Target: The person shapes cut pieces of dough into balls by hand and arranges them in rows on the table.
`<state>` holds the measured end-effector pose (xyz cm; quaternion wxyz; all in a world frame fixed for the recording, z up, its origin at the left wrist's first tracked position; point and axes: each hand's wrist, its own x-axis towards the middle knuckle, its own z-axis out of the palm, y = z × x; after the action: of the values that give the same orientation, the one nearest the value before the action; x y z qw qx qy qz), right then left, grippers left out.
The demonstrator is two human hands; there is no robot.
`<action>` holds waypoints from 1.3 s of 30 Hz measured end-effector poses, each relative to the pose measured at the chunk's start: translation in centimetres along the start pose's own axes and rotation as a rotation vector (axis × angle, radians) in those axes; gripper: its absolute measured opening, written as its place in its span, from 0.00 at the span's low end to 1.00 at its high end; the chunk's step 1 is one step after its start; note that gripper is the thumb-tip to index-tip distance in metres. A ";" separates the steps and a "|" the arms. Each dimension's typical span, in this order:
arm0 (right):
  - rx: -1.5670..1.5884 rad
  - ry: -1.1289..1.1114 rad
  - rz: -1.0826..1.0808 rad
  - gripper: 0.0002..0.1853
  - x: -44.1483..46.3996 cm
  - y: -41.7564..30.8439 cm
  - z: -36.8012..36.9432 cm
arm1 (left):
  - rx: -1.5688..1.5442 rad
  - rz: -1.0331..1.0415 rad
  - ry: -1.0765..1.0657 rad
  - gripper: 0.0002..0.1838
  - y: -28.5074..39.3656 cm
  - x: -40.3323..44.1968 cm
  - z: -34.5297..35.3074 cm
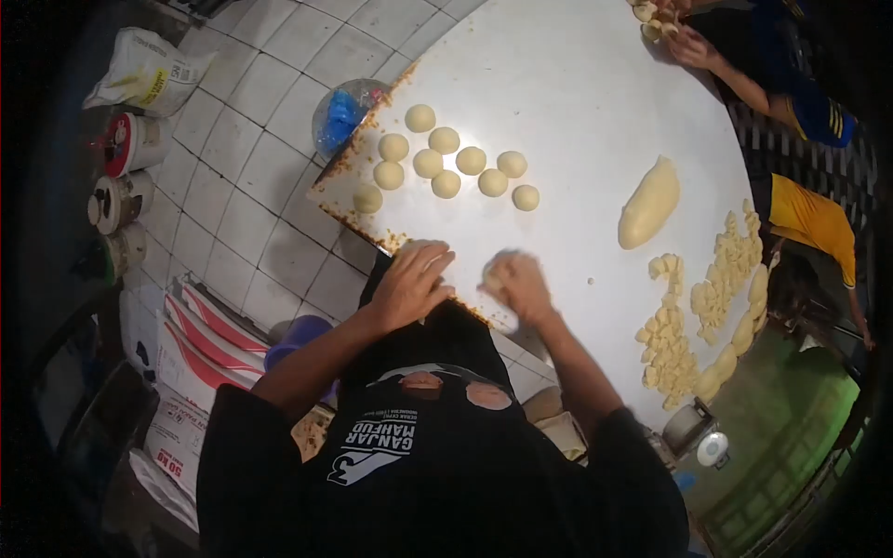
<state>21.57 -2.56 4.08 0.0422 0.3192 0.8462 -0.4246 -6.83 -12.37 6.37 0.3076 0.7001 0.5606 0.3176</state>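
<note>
My left hand [416, 284] is at the near edge of the white table, palm down, its fingers loosely bent with gaps between them. No object shows in it. To its right, my right hand [521, 286] is curled over the tabletop and slightly blurred. Its fingers hide whatever lies beneath them. Beyond both hands sit several smooth, round dough balls [445, 184], pale yellow, in a loose cluster. Farther right lies a long, thick lump of dough [649, 205]. Small cut dough pieces [668, 349] form heaps along the table's right side.
Brown crumbs line the worn table edge [349, 158]. A bag with blue plastic [342, 113] hangs beside it. Tubs [139, 144] and sacks [209, 339] stand on the left. A metal pot [686, 430] is at lower right. Another person's hand [690, 46] holds dough pieces at the far side.
</note>
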 end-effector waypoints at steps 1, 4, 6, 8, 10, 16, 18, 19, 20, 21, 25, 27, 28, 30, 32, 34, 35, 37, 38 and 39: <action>-0.173 0.227 0.063 0.20 2.1 0.3 0.0 | 0.021 0.015 0.001 0.29 -1.0 -0.4 0.2; -0.227 0.687 0.128 0.18 5.0 -3.9 1.5 | 0.132 0.065 0.005 0.25 -0.9 -0.7 0.1; -0.173 0.591 -0.124 0.19 2.9 -3.8 5.5 | 0.069 -0.055 0.105 0.25 0.4 -2.3 -0.1; 0.360 0.254 0.216 0.18 0.5 1.6 4.7 | 0.143 -0.086 0.125 0.25 1.3 -5.1 -1.3; -0.324 0.558 -0.015 0.18 1.6 1.4 1.2 | 0.196 -0.129 0.123 0.26 2.3 -7.5 -0.8; -0.152 0.688 -0.387 0.13 -0.3 0.2 3.2 | 0.190 -0.187 0.183 0.23 5.9 -10.7 2.3; -0.167 0.642 -0.301 0.12 -1.2 3.6 1.3 | 0.277 -0.222 0.241 0.22 6.0 -13.5 2.7; -0.328 0.640 -0.191 0.13 0.1 4.0 1.0 | 0.270 -0.243 0.223 0.22 6.5 -14.2 3.3; -0.285 0.747 -0.197 0.14 2.0 1.5 -0.9 | 0.240 -0.279 0.170 0.22 6.8 -14.3 3.9; -0.254 0.780 -0.134 0.13 3.6 0.2 0.4 | 0.224 -0.296 0.145 0.22 6.4 -13.6 4.3; -0.001 0.733 -0.234 0.05 -1.0 -2.0 5.5 | 0.231 -0.250 0.210 0.21 7.5 -14.7 3.7; 0.037 0.764 -0.257 0.07 1.2 0.1 5.9 | 0.233 -0.346 0.244 0.22 7.8 -17.1 3.5; -0.045 0.741 -0.203 0.10 2.6 1.9 7.1 | 0.224 -0.371 0.216 0.22 8.3 -17.7 3.8; 0.726 0.425 0.271 0.32 3.7 -4.5 -1.3 | 0.187 -0.370 0.124 0.22 8.2 -16.5 4.2; 1.144 0.513 0.056 0.36 2.5 -3.2 0.2 | 0.167 -0.340 0.090 0.22 8.9 -16.9 4.1; 1.332 0.507 0.101 0.38 -1.1 -0.3 5.2 | 0.214 -0.321 0.161 0.22 8.7 -16.6 3.5; 1.172 0.531 0.151 0.38 -3.0 -0.7 6.8 | 0.178 -0.341 0.188 0.23 8.6 -18.0 2.8; 0.984 0.497 0.125 0.35 -0.9 -3.3 3.6 | 0.171 -0.372 0.150 0.22 9.0 -18.3 2.6; 1.161 0.430 0.129 0.35 1.0 -4.7 2.4 | 0.169 -0.391 0.139 0.22 8.6 -17.9 2.5; 1.306 0.399 0.146 0.34 2.3 -5.1 2.8 | 0.188 -0.406 0.137 0.22 8.2 -17.4 2.4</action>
<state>16.24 -5.71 5.03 -0.2868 0.4076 0.3846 -0.7770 -3.05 -31.12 9.58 0.2600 0.5753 0.7367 0.2421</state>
